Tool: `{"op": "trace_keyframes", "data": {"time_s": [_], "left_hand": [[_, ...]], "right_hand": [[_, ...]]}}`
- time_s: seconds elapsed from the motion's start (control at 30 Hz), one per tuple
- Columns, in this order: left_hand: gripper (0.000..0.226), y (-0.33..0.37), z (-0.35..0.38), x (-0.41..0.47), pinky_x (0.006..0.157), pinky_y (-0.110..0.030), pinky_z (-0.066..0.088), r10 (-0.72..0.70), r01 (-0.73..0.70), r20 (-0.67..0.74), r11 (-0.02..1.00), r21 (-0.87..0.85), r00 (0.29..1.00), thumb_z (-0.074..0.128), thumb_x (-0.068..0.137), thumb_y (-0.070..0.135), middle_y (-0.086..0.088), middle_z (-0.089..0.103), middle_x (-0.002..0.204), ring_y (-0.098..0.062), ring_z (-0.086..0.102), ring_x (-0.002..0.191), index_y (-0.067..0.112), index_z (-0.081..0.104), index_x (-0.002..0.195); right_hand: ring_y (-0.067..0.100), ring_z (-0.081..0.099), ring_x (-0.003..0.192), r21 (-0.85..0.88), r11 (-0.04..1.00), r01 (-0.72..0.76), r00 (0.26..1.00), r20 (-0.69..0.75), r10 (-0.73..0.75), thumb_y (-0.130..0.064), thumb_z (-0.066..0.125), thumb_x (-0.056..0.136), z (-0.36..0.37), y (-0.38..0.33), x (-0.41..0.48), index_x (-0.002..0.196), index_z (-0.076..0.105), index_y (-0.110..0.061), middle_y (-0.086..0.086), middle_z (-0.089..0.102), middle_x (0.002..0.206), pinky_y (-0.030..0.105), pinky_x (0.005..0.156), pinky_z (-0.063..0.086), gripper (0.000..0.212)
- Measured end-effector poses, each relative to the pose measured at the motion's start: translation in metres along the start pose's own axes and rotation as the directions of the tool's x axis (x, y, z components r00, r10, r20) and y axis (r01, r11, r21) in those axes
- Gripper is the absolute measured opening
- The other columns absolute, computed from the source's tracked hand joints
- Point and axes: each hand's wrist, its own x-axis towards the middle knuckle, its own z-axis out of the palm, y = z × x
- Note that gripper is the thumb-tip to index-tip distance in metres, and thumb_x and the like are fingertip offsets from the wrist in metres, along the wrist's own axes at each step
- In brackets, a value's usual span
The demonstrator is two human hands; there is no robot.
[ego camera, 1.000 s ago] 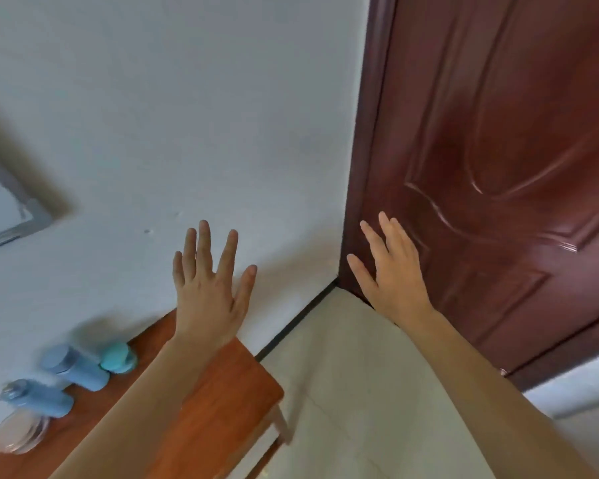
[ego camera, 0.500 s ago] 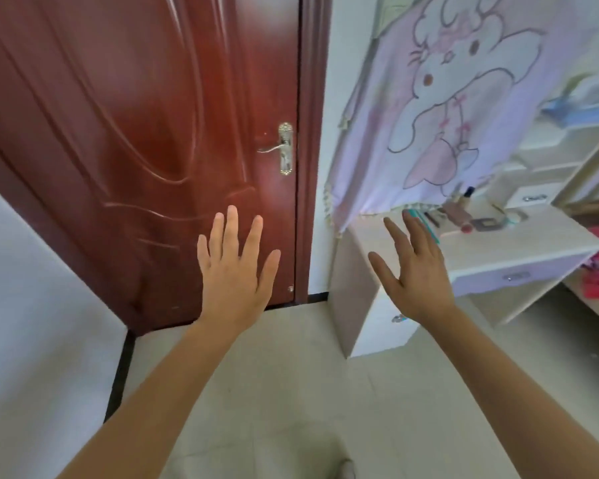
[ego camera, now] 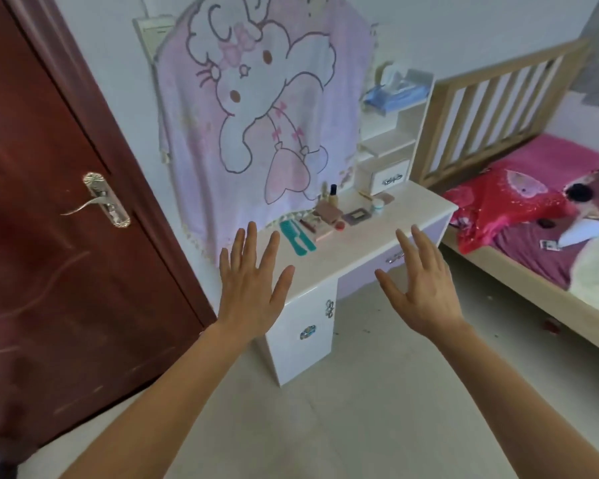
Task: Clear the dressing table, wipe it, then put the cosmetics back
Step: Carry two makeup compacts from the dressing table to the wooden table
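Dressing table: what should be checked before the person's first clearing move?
1. Left hand free: ok, open, holding nothing.
2. Right hand free: ok, open, holding nothing.
3. Dressing table in view: ok.
4. Top cleared: not ok; teal comb, bottle and small jar are on it.
5. Wiping cloth ready: cannot tell; only a blue tissue pack on the shelf.
6. Hands touching the table: cannot tell.

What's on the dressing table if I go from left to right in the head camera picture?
teal combs → brown palette → dark square compact → little pale jar
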Motion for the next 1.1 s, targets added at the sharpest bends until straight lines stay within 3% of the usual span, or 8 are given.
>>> {"op": "trace_keyframes", "data": {"time_s": [0.23,0.53,0.67,0.8,0.93,1.1], "left_hand": [[0.068,0.057,0.046,0.089,0.118,-0.052,0.001,0.018,-0.018,0.054,1.0,0.009,0.998,0.013,0.097,0.061,-0.007,-0.013,0.162,-0.027,-0.011,0.149,0.027,0.004,0.155],[0.069,0.043,0.126,0.219,0.117,-0.046,-0.008,0.006,-0.005,0.053,1.0,-0.031,0.999,0.008,0.095,0.065,-0.003,-0.013,0.162,-0.013,-0.032,0.142,0.03,0.01,0.155],[0.064,0.023,0.172,0.294,0.117,-0.049,-0.001,-0.025,0.024,0.063,1.0,0.007,0.998,0.019,0.098,0.059,-0.006,-0.008,0.163,-0.02,-0.02,0.147,0.03,0.014,0.154],[0.067,0.01,0.204,0.37,0.117,-0.052,0.003,-0.031,0.024,0.133,0.998,0.052,0.991,0.014,0.095,0.06,-0.01,0.001,0.163,-0.03,-0.001,0.15,0.028,0.017,0.154],[0.064,0.004,0.235,0.426,0.119,-0.05,-0.003,-0.026,0.014,0.274,0.999,0.045,0.962,0.009,0.097,0.056,-0.009,-0.012,0.162,-0.028,-0.015,0.149,0.029,0.002,0.155],[0.059,0.007,0.289,0.452,0.12,-0.05,-0.004,0.005,-0.007,0.459,1.0,0.004,0.888,0.02,0.102,0.045,-0.007,-0.013,0.162,-0.027,-0.017,0.148,0.026,0.003,0.155]], "right_hand": [[0.031,0.025,0.146,0.042,0.999,-0.004,0.999,0.054,0.002,-0.051,0.053,0.095,0.006,0.081,0.077,0.152,0.028,-0.019,0.01,0.021,0.161,0.052,0.115,0.03,0.07],[0.034,0.027,0.145,0.006,1.0,0.029,0.989,0.143,-0.03,-0.046,0.052,0.096,0.073,0.138,0.201,0.152,0.028,-0.02,0.011,0.02,0.161,0.051,0.114,0.03,0.066],[0.03,0.023,0.147,-0.042,0.997,0.06,0.976,0.213,-0.049,-0.047,0.051,0.095,0.11,0.156,0.277,0.15,0.028,-0.022,0.009,0.02,0.161,0.049,0.114,0.03,0.065],[0.028,0.026,0.146,-0.058,0.998,0.037,0.951,0.309,-0.017,-0.049,0.053,0.093,0.144,0.174,0.35,0.149,0.025,-0.028,0.006,0.023,0.16,0.051,0.111,0.037,0.066],[0.032,0.028,0.145,-0.082,0.996,0.045,0.901,0.434,-0.004,-0.051,0.046,0.091,0.18,0.197,0.394,0.147,0.028,-0.024,0.009,0.025,0.159,0.054,0.105,0.045,0.065],[0.028,0.035,0.139,-0.067,0.996,0.061,0.831,0.557,-0.013,-0.037,0.059,0.093,0.222,0.223,0.416,0.149,0.028,-0.023,0.004,0.021,0.159,0.045,0.104,0.046,0.066]]}}
